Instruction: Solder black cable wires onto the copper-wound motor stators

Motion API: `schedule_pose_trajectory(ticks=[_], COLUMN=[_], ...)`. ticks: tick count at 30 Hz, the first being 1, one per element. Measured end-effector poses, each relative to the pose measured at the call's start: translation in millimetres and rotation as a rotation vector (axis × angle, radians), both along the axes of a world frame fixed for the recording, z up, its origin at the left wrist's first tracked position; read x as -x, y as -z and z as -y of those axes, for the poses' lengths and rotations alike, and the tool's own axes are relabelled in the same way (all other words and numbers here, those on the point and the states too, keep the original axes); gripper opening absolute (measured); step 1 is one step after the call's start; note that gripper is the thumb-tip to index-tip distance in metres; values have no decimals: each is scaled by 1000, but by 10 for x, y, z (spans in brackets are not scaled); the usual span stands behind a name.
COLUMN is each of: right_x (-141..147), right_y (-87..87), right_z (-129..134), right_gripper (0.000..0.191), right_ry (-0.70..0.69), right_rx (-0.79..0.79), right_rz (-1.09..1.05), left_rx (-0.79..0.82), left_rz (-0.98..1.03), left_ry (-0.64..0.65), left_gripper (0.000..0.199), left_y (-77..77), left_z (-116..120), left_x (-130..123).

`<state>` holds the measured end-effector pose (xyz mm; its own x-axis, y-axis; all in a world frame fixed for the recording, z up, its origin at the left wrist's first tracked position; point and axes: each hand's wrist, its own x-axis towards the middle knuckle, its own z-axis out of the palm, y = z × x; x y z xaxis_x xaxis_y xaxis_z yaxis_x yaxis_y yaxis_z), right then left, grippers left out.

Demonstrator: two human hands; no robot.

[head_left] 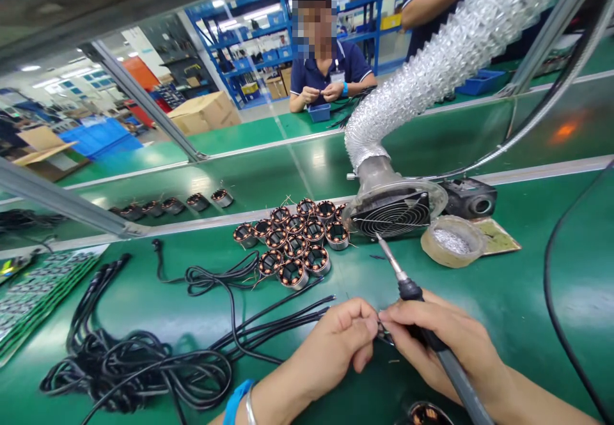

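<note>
My right hand [451, 332] is closed around a soldering iron [410, 291], its metal tip pointing up and away towards the fume fan. The thumb and a finger of that hand also pinch at something small. Its fingertips meet those of my left hand [340, 339], which is closed in a pinch; a small dark piece shows between the hands, too hidden to name. Beneath my right wrist, part of a copper-wound stator [426, 413] shows at the bottom edge. Beyond my hands stands a cluster of similar stators [293, 273], some with thin wires sticking out.
Black cables [139, 367] lie bundled at left beside stacked circuit boards [43, 291]. A fume fan [396, 214] with a silver duct [432, 61] stands ahead, near a round tub [453, 246] of shiny bits. Across the bench, a person [330, 73] works with their hands.
</note>
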<state>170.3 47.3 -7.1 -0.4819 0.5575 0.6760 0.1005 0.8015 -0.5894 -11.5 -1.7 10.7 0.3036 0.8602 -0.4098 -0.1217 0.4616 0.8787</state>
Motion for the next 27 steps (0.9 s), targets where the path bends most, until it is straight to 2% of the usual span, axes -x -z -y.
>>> schedule_pose_trajectory(ticks=[4,9,12,15,18,27], right_x=[-22,-236,-383,-482,-505,-451], right_y=[-39,-334,-448,-431,-371,-386], right_z=[13,63,102,116,109,86], right_gripper=[29,41,38,25,16,15], right_ry=[67,176,211,216,273,256], right_rx=[3,23,-1,24,65,95], right_rz=[32,109,148,203,167,182], left_rx=[-11,-108,-140,-170,-192,-200], left_rz=[-92,-227,-268,-293,-314,-324], left_ry=[-124,-161,-161,-152,-138,-122], left_gripper=[23,13,13,14,16,18], left_y=[-29,15,51,68,68,56], left_z=[-39,-73,-90,-101,-102,-78], left_x=[-28,-24,-18,-10,-4,0])
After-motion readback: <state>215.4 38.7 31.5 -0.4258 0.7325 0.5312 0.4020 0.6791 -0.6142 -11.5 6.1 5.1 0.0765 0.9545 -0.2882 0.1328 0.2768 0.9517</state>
